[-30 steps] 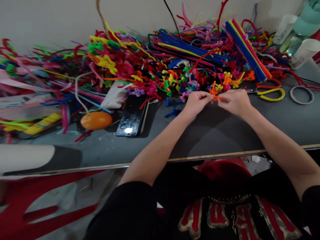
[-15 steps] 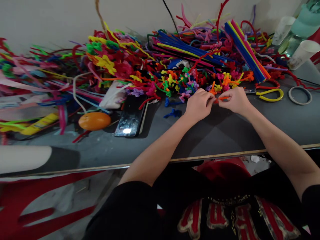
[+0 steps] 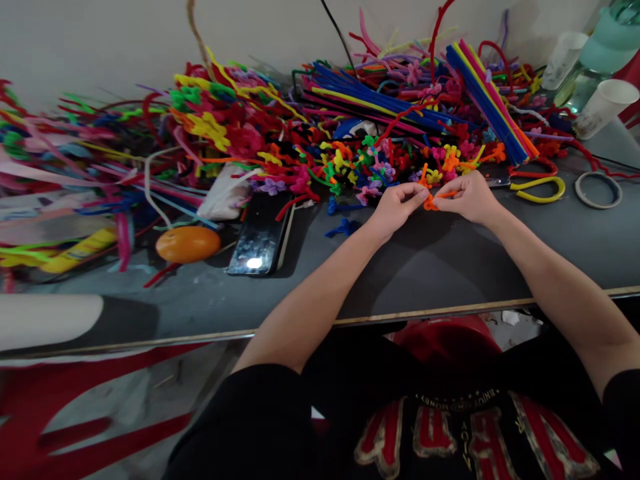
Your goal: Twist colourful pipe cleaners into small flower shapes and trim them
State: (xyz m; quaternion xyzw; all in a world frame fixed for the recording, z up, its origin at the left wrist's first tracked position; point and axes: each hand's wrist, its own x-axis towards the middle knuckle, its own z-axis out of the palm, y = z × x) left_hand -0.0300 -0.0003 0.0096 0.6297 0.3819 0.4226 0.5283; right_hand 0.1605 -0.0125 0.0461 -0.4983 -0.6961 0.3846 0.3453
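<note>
Between my two hands is an orange pipe cleaner (image 3: 430,203) bent into small loops. My left hand (image 3: 399,208) pinches its left side with thumb and forefinger. From the right, my right hand (image 3: 469,197) is closed on the same piece, and a short orange end shows by its fingers. Just beyond the fingertips lies a heap of small pipe-cleaner flowers (image 3: 383,167) in many colours. A blue pipe-cleaner piece (image 3: 342,227) rests on the table near my left wrist.
Scissors with red and yellow handles (image 3: 540,189) and a roll of tape (image 3: 599,191) lie to the right. Bundled straight pipe cleaners (image 3: 493,103) lean on the pile. A phone (image 3: 257,240) and an orange fruit (image 3: 187,244) are leftward. Paper cups (image 3: 607,107) stand far right.
The orange loops now show more plainly below the fingertips. My left hand has shifted slightly and its fingers have straightened somewhat; the right hand has barely moved.
</note>
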